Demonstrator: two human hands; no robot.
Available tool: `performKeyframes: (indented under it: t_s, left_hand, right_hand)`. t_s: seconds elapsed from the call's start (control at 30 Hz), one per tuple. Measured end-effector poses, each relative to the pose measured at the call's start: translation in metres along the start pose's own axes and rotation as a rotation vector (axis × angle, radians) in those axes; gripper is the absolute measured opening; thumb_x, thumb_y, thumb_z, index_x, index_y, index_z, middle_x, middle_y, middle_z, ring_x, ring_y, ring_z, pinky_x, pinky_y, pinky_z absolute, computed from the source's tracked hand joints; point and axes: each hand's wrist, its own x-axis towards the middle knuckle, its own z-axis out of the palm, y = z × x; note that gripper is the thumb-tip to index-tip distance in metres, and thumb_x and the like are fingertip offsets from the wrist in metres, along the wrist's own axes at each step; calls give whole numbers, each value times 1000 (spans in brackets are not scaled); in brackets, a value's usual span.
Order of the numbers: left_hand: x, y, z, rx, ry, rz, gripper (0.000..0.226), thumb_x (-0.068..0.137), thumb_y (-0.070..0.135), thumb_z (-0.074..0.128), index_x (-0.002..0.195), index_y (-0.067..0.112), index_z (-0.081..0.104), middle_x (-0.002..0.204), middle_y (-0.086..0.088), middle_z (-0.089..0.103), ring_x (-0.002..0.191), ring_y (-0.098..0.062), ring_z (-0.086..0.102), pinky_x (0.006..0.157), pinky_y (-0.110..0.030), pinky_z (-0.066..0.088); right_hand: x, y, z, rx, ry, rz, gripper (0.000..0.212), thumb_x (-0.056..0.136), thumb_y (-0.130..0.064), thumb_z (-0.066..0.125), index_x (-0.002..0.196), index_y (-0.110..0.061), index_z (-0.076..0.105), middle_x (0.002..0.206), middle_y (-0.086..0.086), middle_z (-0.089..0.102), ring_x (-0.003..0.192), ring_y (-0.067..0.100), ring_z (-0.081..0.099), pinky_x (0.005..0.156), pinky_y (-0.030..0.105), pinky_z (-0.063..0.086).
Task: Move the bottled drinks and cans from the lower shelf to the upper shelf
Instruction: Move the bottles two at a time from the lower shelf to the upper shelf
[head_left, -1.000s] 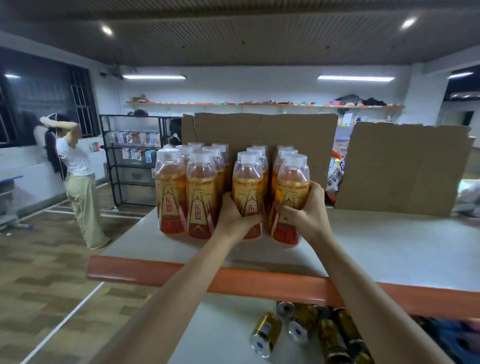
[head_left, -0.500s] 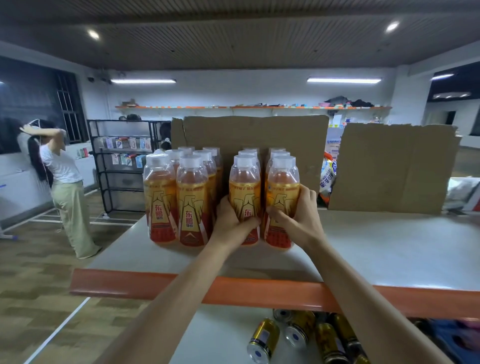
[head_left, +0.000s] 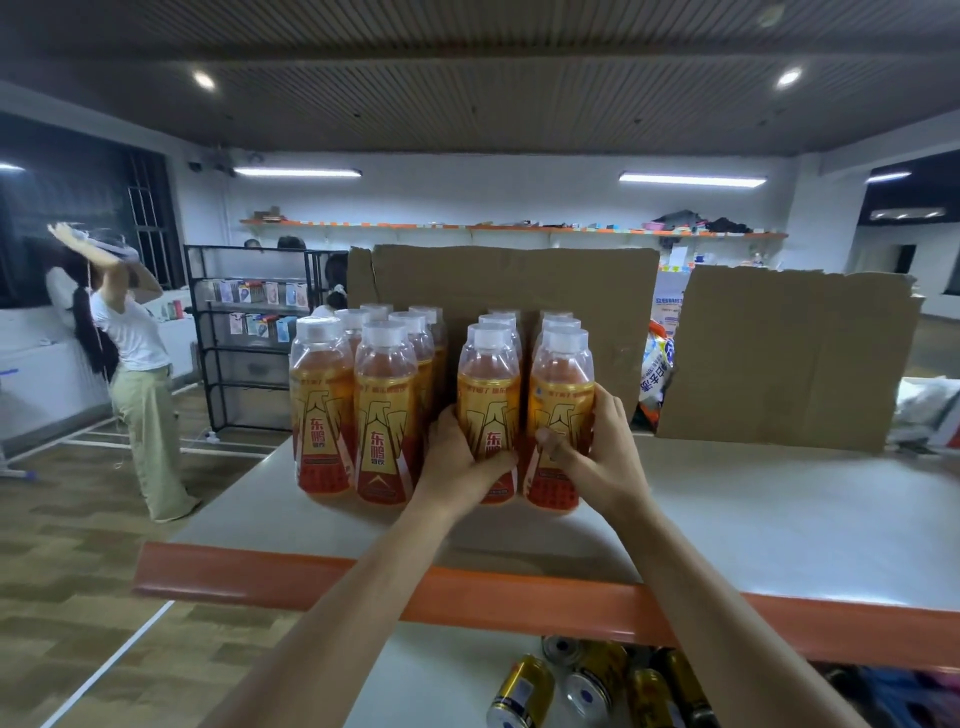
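Several orange drink bottles with white caps stand in rows on the upper shelf (head_left: 753, 525), which has an orange front edge. My left hand (head_left: 462, 462) is wrapped around the front bottle of the third row (head_left: 488, 395). My right hand (head_left: 597, 457) grips the front bottle of the fourth row (head_left: 561, 395) beside it. Both bottles stand upright on the shelf. To their left stand two more rows, fronted by a bottle (head_left: 384, 410) and another (head_left: 322, 405). Several gold cans (head_left: 524, 691) lie on their sides on the lower shelf (head_left: 415, 686).
Two cardboard sheets stand behind the bottles, one (head_left: 519, 280) in the middle and one (head_left: 789, 353) to the right. Snack bags (head_left: 654, 374) show between them. A person in a white top (head_left: 130, 364) stands on the floor at left by a black wire rack (head_left: 249, 338).
The two held bottles have slid back a little toward the rows behind them and now stand close in line. The camera view has shifted slightly.
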Motion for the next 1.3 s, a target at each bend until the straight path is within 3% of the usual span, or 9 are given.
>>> performKeyframes:
  t_s: [0.13,0.27,0.4,0.57,1.0,1.17,1.3]
  left_hand:
    - [2,-4,1,-2,14,51,72,71,26,82,131,20,41,123,-1,56,119,-18,53,100,-37,47]
    - [2,-4,0,15,25,80,71,74,22,81,133,20,41,124,0,58,117,-15,54,90,-24,43]
    - [0,-1,-1,44,27,88,69,75,23,81,132,19,43,122,3,60,113,-11,55,80,-10,38]
    - [0,0,-1,69,37,80,68,75,25,80,131,19,43,119,4,61,114,-13,56,90,-24,41]
    - [-5,7,-1,130,37,74,68,78,24,78,134,16,42,123,0,62,120,-18,56,96,-28,44]
    - [-6,11,-2,156,26,52,66,78,23,78,134,15,42,122,1,62,117,-15,56,93,-24,42]
    - [-9,15,-4,168,2,-3,70,75,33,78,135,19,43,122,4,63,118,-14,57,99,-32,46]
  right_hand:
    - [0,3,-1,13,0,-23,70,69,-61,65,124,-20,53,107,-11,50,110,10,46,91,27,44]
    - [1,5,-1,8,-6,-28,71,70,-61,66,126,-19,53,107,-11,50,110,11,47,93,30,47]
    - [1,3,-2,11,-9,-38,71,70,-62,65,125,-18,53,104,-11,48,106,10,47,89,26,46]
    - [1,3,1,8,-27,-21,64,72,-46,68,127,-16,53,103,-10,47,103,13,48,86,26,44]
    - [0,-3,3,-43,-1,20,66,72,-43,69,127,-10,51,109,-1,46,105,14,48,92,28,42]
    - [1,-2,3,-54,11,17,59,78,-27,79,126,-10,50,110,1,48,106,16,48,92,30,43]
    - [1,-2,4,-45,13,30,63,78,-28,78,131,-10,48,114,2,48,110,15,46,95,31,42]
